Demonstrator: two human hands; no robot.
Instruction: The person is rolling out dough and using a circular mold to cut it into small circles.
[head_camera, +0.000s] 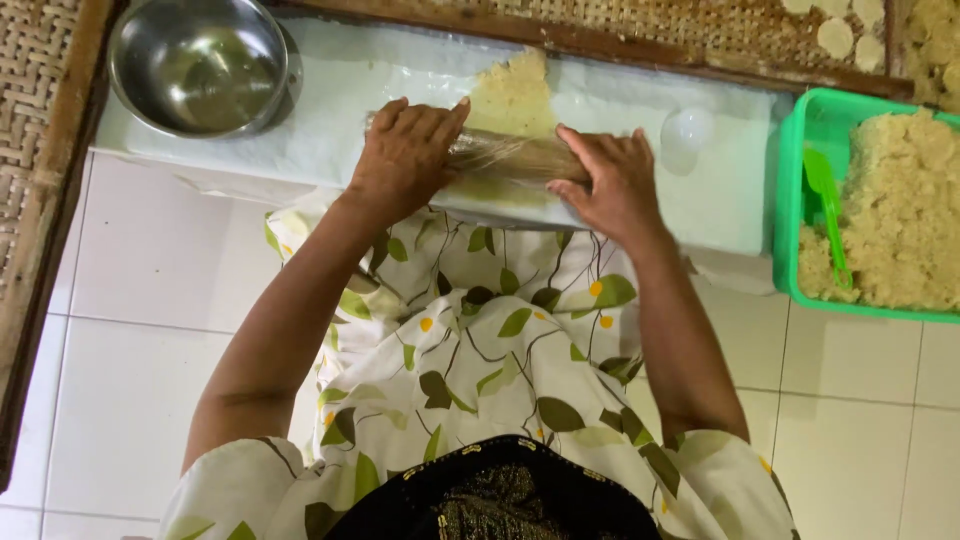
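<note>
Pretty bright, even daylight; glare washes out the white surface (720, 190), steel bowl (200, 65) shows reflections, overall slightly soft focus.

head cam | looks steeply down from above | close over lap and white board (700, 200)
</note>
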